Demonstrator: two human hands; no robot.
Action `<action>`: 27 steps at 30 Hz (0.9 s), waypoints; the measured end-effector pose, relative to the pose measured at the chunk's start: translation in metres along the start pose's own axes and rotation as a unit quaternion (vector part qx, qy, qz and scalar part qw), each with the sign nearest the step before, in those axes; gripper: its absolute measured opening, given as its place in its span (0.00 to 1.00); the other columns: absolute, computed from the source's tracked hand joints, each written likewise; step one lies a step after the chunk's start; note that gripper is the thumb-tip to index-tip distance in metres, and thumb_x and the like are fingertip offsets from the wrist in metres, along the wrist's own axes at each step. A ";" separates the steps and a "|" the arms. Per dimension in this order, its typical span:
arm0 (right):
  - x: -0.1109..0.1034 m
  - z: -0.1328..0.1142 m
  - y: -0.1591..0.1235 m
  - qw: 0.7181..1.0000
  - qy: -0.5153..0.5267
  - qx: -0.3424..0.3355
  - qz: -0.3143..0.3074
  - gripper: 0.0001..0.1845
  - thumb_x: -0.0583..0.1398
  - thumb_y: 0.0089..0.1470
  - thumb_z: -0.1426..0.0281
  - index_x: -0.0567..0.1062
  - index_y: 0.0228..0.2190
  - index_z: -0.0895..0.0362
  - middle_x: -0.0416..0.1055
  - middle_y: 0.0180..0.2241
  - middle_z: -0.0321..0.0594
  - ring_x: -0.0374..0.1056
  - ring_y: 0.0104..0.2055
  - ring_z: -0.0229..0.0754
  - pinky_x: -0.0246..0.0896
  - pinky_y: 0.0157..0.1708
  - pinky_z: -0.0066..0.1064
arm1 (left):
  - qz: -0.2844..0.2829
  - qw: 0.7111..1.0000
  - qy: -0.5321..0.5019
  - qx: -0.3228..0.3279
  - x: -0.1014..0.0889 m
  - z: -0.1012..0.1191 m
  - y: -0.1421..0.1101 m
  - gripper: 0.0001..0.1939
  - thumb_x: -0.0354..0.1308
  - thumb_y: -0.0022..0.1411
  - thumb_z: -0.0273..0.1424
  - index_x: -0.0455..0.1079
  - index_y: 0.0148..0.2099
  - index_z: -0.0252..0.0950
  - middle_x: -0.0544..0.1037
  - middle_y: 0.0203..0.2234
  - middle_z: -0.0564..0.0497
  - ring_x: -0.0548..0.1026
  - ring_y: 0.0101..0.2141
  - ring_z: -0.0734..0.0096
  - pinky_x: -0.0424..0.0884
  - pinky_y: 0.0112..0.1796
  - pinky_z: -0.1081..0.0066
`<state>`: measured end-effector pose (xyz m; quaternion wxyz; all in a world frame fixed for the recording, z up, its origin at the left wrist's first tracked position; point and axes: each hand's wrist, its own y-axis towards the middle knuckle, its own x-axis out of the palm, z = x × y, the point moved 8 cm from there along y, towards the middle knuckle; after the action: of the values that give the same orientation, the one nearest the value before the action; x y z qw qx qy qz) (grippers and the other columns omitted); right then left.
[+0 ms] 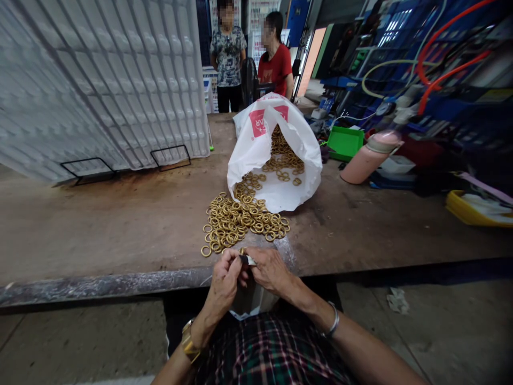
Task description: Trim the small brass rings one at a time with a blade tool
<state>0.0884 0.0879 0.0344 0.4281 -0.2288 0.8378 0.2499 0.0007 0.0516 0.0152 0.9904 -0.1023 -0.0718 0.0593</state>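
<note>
My left hand (pixel 225 275) and my right hand (pixel 273 271) meet at the table's near edge, fingers closed in a pinch. A small black-and-white piece (pixel 247 260) shows between them, gripped from both sides; its kind is too small to tell. Just beyond my fingertips lies a heap of gold-coloured rings (pixel 236 222), spilling from a white plastic sack (pixel 290 198) with red print. The sack lies on its side, mouth towards me, with more rings inside. Under my hands, a greyish-white container or bag (pixel 252 302) sits at my lap, partly hidden by my wrists.
Tall stacks of white plastic trays (pixel 132 69) stand on the left of the brown table (pixel 100 224), by black wire stands (pixel 170 156). At right are a pink bottle (pixel 368 160), a green tray (pixel 345 143) and a yellow tray (pixel 468 208). Two people (pixel 276 67) are behind the table.
</note>
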 end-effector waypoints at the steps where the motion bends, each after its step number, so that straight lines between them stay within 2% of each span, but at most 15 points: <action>1: 0.000 -0.001 0.000 1.000 0.000 -0.002 -0.002 0.07 0.52 0.46 0.76 0.68 0.25 0.55 0.69 0.21 0.36 0.62 0.23 0.37 0.48 0.22 0.26 | 0.001 1.000 0.000 0.000 0.000 0.000 0.000 0.16 0.53 0.54 0.45 0.60 0.31 0.36 0.67 0.19 0.57 0.66 0.19 0.78 0.65 0.20 0.77; 11: 0.003 -0.002 0.000 0.999 -0.016 0.014 -0.030 0.08 0.51 0.46 0.77 0.68 0.27 0.56 0.71 0.24 0.38 0.64 0.25 0.39 0.49 0.24 0.27 | -0.002 1.000 -0.003 -0.007 -0.002 -0.003 -0.001 0.15 0.53 0.53 0.44 0.60 0.31 0.36 0.65 0.17 0.58 0.65 0.18 0.78 0.64 0.20 0.76; 17: 0.005 -0.003 -0.001 0.998 -0.050 0.031 -0.018 0.07 0.52 0.46 0.77 0.68 0.27 0.55 0.71 0.23 0.38 0.63 0.23 0.38 0.45 0.22 0.28 | 0.001 1.000 0.007 -0.005 -0.002 -0.003 -0.003 0.15 0.52 0.55 0.44 0.60 0.30 0.36 0.65 0.18 0.58 0.63 0.17 0.79 0.63 0.19 0.76; 20: 0.003 0.010 0.002 0.995 -0.077 0.064 -0.024 0.09 0.52 0.44 0.77 0.69 0.29 0.56 0.71 0.24 0.39 0.64 0.24 0.39 0.45 0.22 0.28 | -0.009 1.000 0.003 -0.006 0.001 0.001 -0.010 0.15 0.53 0.55 0.44 0.60 0.29 0.36 0.66 0.18 0.58 0.63 0.16 0.80 0.63 0.19 0.77; 24: -0.014 0.043 0.006 0.987 -0.094 0.131 -0.010 0.12 0.50 0.45 0.79 0.70 0.29 0.56 0.72 0.25 0.40 0.65 0.26 0.39 0.48 0.25 0.28 | -0.079 0.994 -0.064 -0.026 0.013 0.006 -0.024 0.13 0.54 0.57 0.41 0.62 0.29 0.35 0.67 0.19 0.57 0.65 0.17 0.80 0.65 0.21 0.76; 25: -0.019 0.048 0.007 0.987 -0.086 0.135 0.000 0.11 0.50 0.46 0.78 0.70 0.30 0.56 0.71 0.25 0.40 0.64 0.26 0.39 0.48 0.25 0.27 | -0.079 0.992 -0.093 -0.033 0.012 0.006 -0.024 0.13 0.54 0.57 0.40 0.62 0.29 0.35 0.68 0.20 0.57 0.65 0.17 0.80 0.65 0.21 0.76; 27: -0.025 0.052 0.007 0.989 -0.067 0.134 0.016 0.10 0.49 0.49 0.76 0.70 0.29 0.56 0.70 0.25 0.39 0.64 0.26 0.38 0.49 0.26 0.27 | -0.046 0.988 -0.146 -0.036 0.002 0.006 -0.021 0.12 0.55 0.56 0.39 0.63 0.29 0.35 0.69 0.20 0.56 0.66 0.18 0.79 0.66 0.21 0.76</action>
<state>0.1285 0.1295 0.0301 0.5062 -0.1383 0.8366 0.1573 0.0041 0.0327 0.0254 0.9667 -0.1251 -0.2220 0.0254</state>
